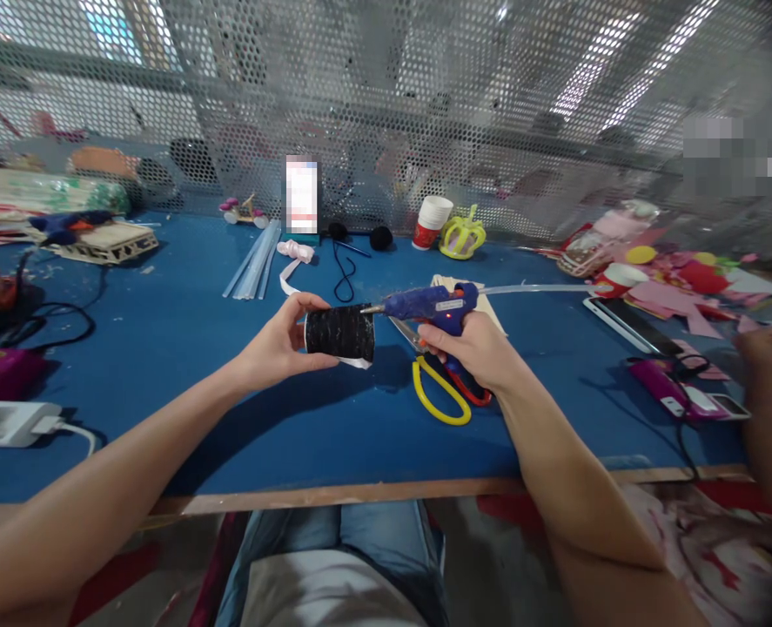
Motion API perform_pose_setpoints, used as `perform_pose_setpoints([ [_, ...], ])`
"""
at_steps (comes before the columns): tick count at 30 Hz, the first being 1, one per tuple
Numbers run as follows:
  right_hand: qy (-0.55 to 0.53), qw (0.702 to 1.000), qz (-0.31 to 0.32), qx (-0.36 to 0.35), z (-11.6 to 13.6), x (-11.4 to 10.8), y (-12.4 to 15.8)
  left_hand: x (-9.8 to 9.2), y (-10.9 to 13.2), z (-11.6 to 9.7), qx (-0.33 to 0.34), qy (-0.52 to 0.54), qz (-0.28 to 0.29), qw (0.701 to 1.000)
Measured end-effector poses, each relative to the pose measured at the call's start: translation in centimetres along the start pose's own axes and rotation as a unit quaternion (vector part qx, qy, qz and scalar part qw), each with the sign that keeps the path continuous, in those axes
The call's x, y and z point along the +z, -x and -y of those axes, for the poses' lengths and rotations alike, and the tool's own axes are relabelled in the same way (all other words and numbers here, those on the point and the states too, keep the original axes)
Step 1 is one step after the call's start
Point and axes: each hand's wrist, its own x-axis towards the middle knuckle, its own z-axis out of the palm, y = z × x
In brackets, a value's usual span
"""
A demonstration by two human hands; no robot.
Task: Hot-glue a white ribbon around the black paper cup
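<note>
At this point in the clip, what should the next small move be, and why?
Probably turn the black cylinder slightly with the left hand, keeping the nozzle near its edge. The left hand holds the cylinder on its side, while the right hand grips the blue glue gun, its tip at the cylinder's upper edge and a clear stick behind it.

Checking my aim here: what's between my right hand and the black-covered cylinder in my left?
The head view shows the front of the blue plastic glue gun with its metal nozzle, and metal scissor blades lower in the picture.
</note>
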Motion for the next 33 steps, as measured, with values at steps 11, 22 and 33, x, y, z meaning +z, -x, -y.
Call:
perform_pose_setpoints([
  [11,0.097,0.991,-0.09,0.033,-1.1,-2.3,-0.5,0.1,-0.3,-0.6,0.005,0.037,-0.071,0.997],
  [22,0.438,0.865,-0.193,0.152,-5.2,-5.0,-3.5,0.9,-0.2,-1.0,-0.135,0.245,-0.061,0.958],
  [33,0.455,0.855,-0.183,0.167,-6.0,-4.5,-4.1,1.1,0.0,-1.0,-0.153,0.251,-0.048,0.954],
])
